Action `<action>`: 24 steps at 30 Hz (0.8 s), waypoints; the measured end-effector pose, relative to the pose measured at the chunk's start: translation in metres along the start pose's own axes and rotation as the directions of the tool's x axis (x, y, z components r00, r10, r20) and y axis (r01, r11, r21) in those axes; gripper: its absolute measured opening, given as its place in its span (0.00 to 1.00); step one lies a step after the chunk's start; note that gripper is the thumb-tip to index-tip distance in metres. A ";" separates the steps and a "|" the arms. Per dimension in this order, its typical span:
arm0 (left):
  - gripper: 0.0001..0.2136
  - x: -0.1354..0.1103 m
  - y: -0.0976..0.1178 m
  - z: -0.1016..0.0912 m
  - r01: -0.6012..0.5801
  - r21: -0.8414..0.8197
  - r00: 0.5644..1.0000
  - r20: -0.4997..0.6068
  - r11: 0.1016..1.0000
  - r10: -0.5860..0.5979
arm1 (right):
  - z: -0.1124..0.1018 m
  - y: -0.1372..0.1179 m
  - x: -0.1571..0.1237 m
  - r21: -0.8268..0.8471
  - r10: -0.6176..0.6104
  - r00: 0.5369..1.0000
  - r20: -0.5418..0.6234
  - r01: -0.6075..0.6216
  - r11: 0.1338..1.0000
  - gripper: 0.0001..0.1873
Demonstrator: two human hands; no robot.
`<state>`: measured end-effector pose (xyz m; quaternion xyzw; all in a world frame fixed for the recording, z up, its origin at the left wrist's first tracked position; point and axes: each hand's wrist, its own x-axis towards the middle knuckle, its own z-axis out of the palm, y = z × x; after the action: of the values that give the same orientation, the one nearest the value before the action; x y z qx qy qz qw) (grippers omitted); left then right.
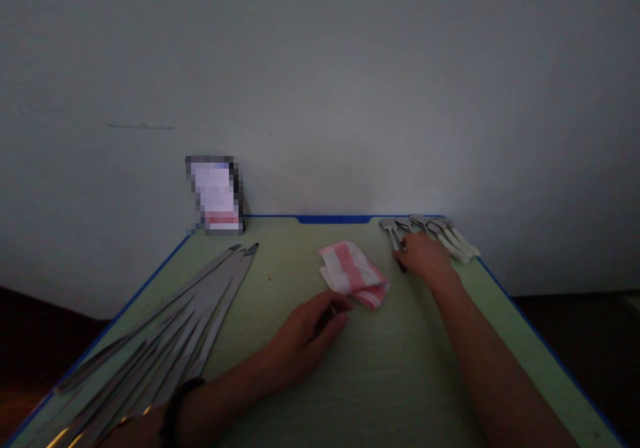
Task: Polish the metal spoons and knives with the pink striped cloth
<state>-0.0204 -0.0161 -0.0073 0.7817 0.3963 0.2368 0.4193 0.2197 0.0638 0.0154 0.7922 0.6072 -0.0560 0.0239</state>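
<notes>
Near frame centre, the left hand (309, 331) is lying half-curled, seemingly empty, by the pink-and-white striped cloth (349, 268). Right of centre, the right hand (426, 256) is bending over crowded silvery metal spoons (419, 221), grip hidden; a brushing knuckle could be scattering them.

Strips (197, 301) left, cloth (353, 271) between, spoons (418, 220) right

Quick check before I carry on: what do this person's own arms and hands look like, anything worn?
The left hand and right hand are ungloved. No sleeve shows on either arm. A dark, thick band is worn on the left forearm; no band shows on the right forearm.
</notes>
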 end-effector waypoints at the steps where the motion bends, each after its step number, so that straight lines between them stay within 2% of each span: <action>1: 0.09 0.000 0.000 0.000 0.000 0.001 1.000 0.000 1.000 0.000 | 0.002 -0.001 0.000 0.003 0.000 1.000 -0.024 0.000 1.000 0.19; 6: 0.09 0.000 0.000 0.001 -0.008 0.011 1.000 0.004 1.000 0.008 | 0.011 -0.004 0.001 0.009 -0.003 0.994 -0.109 0.004 1.000 0.21; 13: 0.09 0.000 0.001 0.001 0.000 0.031 1.000 -0.018 1.000 0.001 | 0.013 -0.005 0.004 0.026 0.003 0.994 -0.111 0.000 1.000 0.14; 24: 0.09 0.000 -0.001 0.002 -0.014 0.017 1.000 -0.018 1.000 0.015 | 0.013 -0.003 0.006 0.027 0.004 0.996 -0.092 -0.001 1.000 0.14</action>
<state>-0.0192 -0.0168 -0.0090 0.7859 0.3963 0.2436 0.4075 0.2174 0.0693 0.0021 0.7950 0.6057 -0.0276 -0.0148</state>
